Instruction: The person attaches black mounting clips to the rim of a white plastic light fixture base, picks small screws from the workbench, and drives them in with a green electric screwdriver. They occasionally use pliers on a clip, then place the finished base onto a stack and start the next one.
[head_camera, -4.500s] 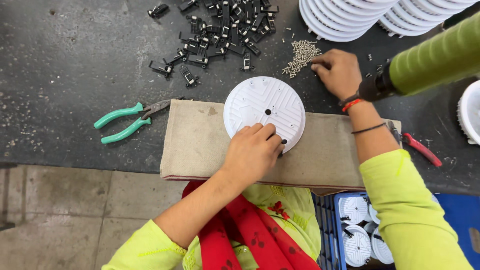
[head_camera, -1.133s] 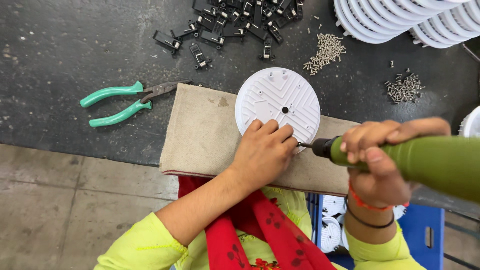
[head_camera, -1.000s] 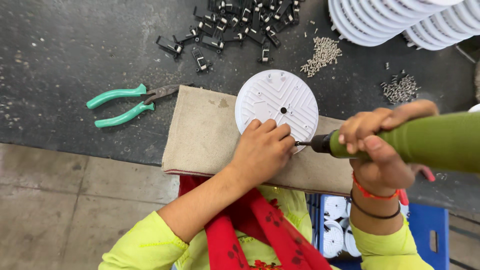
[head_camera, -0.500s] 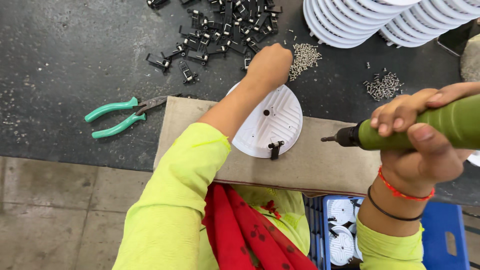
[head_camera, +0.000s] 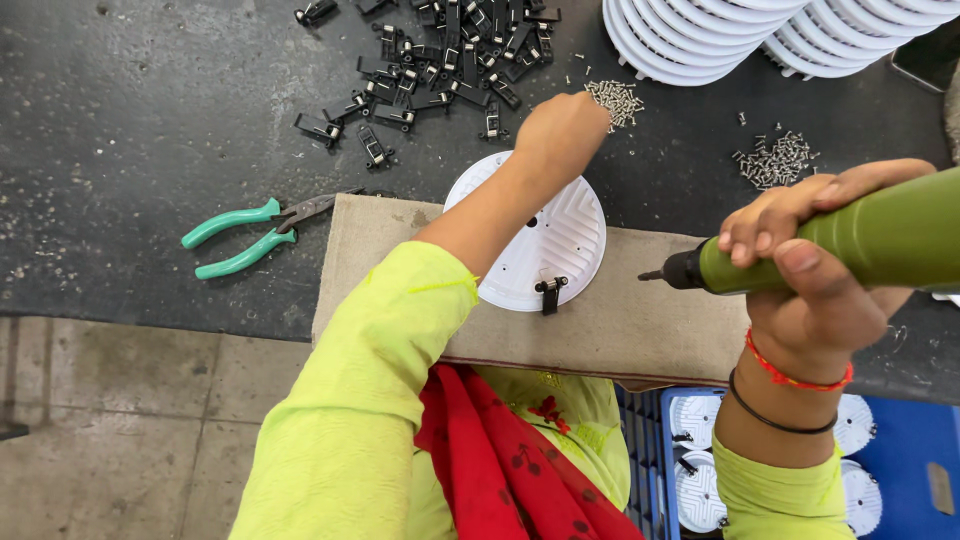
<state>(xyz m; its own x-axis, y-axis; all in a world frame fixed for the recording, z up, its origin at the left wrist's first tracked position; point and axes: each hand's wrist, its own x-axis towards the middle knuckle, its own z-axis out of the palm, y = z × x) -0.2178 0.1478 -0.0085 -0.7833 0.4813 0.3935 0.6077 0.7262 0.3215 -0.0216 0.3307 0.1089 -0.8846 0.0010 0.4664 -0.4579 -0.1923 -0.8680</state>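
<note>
A round white plastic disc (head_camera: 560, 240) lies on a beige cloth pad (head_camera: 640, 320), with a small black clip (head_camera: 547, 291) fixed at its near rim. My left hand (head_camera: 562, 130) reaches past the disc to a little heap of small silver screws (head_camera: 617, 99), fingers pinched at the heap's edge. My right hand (head_camera: 810, 270) grips a green electric screwdriver (head_camera: 850, 240), held level above the pad with its tip pointing left, well clear of the disc.
A pile of black clips (head_camera: 440, 60) lies at the back. Green-handled pliers (head_camera: 250, 235) rest left of the pad. Stacks of white discs (head_camera: 720, 30) stand at the back right, a second screw heap (head_camera: 772, 160) near them. A blue crate (head_camera: 900, 470) of discs sits below.
My left hand has left the disc and reached back to the screw heap. The screwdriver has drawn away to the right. A black clip now sits on the disc's near rim.
</note>
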